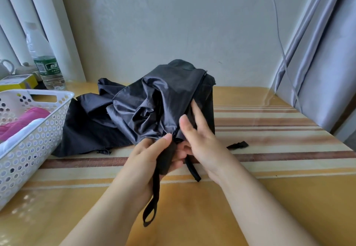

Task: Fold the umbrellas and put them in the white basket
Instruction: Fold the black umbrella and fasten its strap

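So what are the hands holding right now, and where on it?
The left hand grips the black umbrella by its handle; the right hand rests open against its canopy.

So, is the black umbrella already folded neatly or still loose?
Still loose: black umbrella canopy bunched and crumpled, left hand gripping its handle.

A table [269,197] covered with a glossy yellow cloth, striped in brown and cream, is seen. On it are set a white perforated basket [38,136] at the left, a water bottle [46,63] and yellow box [19,84] behind it, crumpled black umbrella fabric [92,128] at centre, and a black strap [238,145].
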The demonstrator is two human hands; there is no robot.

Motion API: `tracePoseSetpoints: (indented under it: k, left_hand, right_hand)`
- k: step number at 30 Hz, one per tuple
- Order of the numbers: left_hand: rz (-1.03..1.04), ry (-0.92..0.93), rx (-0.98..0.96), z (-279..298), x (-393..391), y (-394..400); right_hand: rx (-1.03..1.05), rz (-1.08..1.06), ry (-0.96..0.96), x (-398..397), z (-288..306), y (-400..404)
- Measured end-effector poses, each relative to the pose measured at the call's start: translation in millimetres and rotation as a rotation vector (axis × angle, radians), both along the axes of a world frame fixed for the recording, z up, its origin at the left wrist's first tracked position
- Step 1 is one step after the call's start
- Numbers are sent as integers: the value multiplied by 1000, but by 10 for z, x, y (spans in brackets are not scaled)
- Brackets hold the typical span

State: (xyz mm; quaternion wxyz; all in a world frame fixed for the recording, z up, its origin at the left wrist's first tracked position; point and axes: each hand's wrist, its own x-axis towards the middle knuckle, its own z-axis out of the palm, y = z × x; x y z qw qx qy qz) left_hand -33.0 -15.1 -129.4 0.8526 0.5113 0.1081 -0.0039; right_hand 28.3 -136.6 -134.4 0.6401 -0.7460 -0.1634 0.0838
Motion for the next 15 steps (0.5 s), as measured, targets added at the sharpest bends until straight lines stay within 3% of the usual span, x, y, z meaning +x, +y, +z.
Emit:
tracePoseSetpoints:
  k: [5, 8, 9, 12, 15]
  left_hand:
    - [-70, -19, -262, 51, 4, 80]
    - [-47, -46, -366, 80, 3, 96]
    - [-39, -62, -395, 81, 5, 107]
    - [-44, -91, -375, 96, -7, 123]
    - [-92, -51, -189, 79, -2, 112]
  right_hand:
    - [-298, -490, -245, 104, 35, -235]
    - [-379, -489, -33, 190, 32, -343]
    - [-317, -441, 73, 193, 37, -347]
    - [163, -249, 218, 187, 77, -328]
    - [283, -219, 69, 170, 87, -288]
